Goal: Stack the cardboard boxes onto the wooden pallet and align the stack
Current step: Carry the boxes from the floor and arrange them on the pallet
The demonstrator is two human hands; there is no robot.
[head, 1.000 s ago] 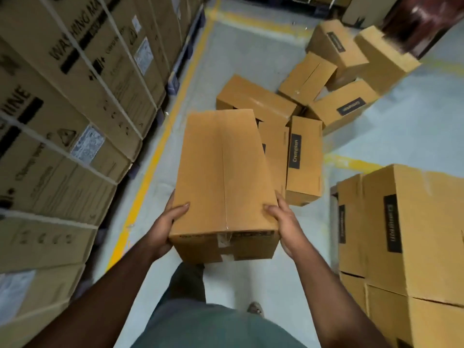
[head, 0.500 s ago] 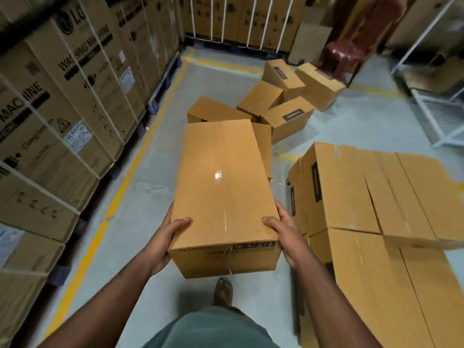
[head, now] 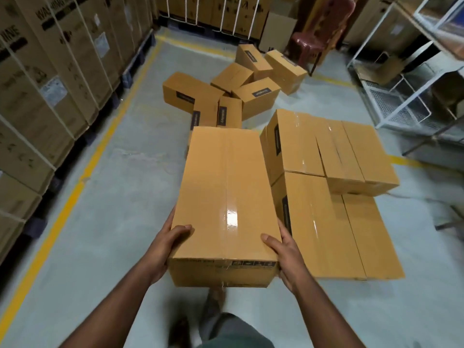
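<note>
Cardboard box (head: 226,197) is being clamped sideways between both hands' fingers (head: 179,228), level for setting on the stack (head: 334,197) to the fingers' right.

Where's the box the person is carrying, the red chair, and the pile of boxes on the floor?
carried box (head: 226,197), head view, middle of its taped top.
red chair (head: 305,45), head view, its seat.
floor pile (head: 256,94), head view, labelled side of one box.
</note>
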